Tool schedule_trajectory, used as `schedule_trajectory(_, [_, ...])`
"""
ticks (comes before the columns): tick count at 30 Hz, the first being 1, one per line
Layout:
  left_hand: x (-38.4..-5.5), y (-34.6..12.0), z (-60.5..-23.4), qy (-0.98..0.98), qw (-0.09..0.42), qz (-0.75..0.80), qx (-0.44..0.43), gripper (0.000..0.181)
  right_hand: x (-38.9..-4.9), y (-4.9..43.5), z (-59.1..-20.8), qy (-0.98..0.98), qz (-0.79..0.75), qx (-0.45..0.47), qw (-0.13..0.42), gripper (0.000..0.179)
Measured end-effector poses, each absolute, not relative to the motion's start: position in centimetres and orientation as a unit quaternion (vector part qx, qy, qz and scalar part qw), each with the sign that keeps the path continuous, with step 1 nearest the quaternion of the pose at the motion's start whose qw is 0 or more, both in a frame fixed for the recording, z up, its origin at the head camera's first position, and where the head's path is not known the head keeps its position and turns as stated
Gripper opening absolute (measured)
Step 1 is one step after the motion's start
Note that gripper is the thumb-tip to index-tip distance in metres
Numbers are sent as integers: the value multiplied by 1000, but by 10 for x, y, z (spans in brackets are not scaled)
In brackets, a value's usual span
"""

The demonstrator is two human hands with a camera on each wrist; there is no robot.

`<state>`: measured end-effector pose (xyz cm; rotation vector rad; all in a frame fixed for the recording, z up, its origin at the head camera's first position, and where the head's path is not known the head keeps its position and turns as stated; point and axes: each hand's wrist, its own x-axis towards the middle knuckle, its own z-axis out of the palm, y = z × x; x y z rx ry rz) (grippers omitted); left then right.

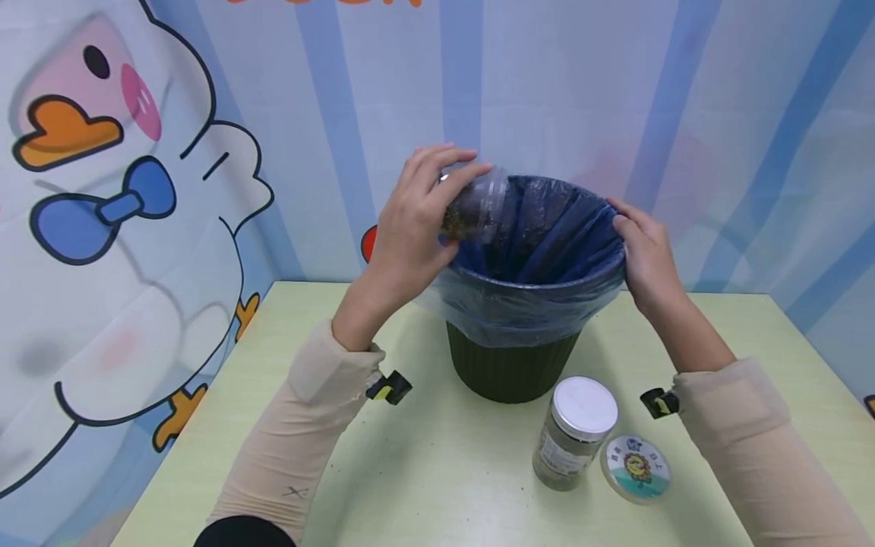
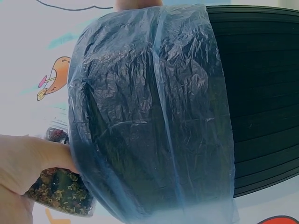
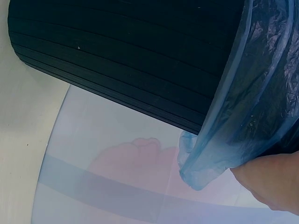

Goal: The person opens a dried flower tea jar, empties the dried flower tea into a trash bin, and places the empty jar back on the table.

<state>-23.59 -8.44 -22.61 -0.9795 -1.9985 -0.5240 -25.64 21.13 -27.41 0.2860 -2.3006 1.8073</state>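
Note:
My left hand (image 1: 417,205) grips a clear jar (image 1: 470,211), tipped sideways with its mouth over the near left rim of the trash bin. Dark, mixed dried bits (image 2: 65,193) show through the jar wall in the left wrist view. A dark ribbed trash bin (image 1: 513,376) stands on the table, lined with a blue plastic bag (image 1: 526,308) folded over its rim. On the opposite side, my right hand (image 1: 645,254) holds the bin's rim through the bag, thumb at the edge. In the right wrist view, part of that hand (image 3: 271,179) touches the bag.
In front of the bin stands a second clear jar (image 1: 562,452) with a silvery-white lid and a label. A loose round lid (image 1: 637,469) with a sunflower picture lies to its right. Small crumbs dot the table (image 1: 410,486). A printed cartoon curtain (image 1: 560,91) hangs behind.

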Motion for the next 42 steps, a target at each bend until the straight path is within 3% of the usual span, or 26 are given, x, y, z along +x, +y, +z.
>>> schedule_trajectory(28, [-237, -89, -225, -808, 390, -194, -397, 72, -257, 211, -273, -773, 620, 97, 97, 52])
schedule_trajectory(42, [-236, -87, -222, -796, 410, -183, -405, 72, -257, 211, -274, -776, 615, 95, 104, 51])
